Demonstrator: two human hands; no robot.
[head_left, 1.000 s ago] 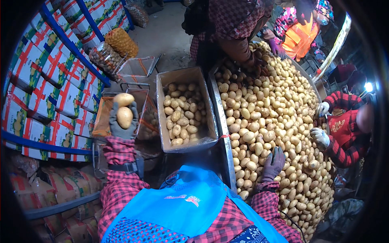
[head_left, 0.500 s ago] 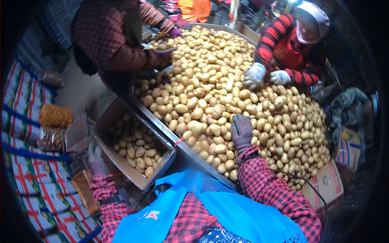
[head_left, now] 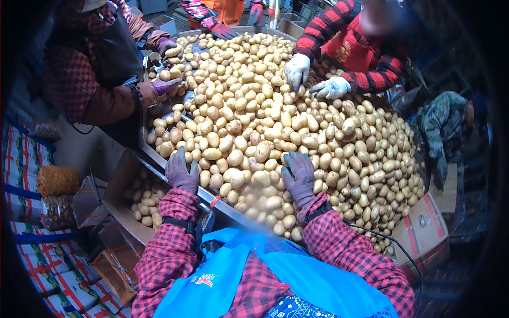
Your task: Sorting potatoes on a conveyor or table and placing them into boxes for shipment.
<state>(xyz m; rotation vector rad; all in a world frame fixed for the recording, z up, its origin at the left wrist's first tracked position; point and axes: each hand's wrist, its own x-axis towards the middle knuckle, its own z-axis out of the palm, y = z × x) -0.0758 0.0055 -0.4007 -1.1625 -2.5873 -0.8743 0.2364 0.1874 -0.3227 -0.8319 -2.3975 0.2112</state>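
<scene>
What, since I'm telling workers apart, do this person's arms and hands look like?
Left hand and right hand wear dark purplish gloves. Sleeves are pinkish and black check, with black wristbands; a thin black cable shows beside the right one.

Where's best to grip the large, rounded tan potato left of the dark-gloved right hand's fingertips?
Probably around its middle, from above: the large, rounded tan potato shows its upper face, while neighbouring tan potatoes crowd its sides. Its plump shape suggests gripping across opposite flanks; the dark-gloved right hand seems best placed.
</scene>
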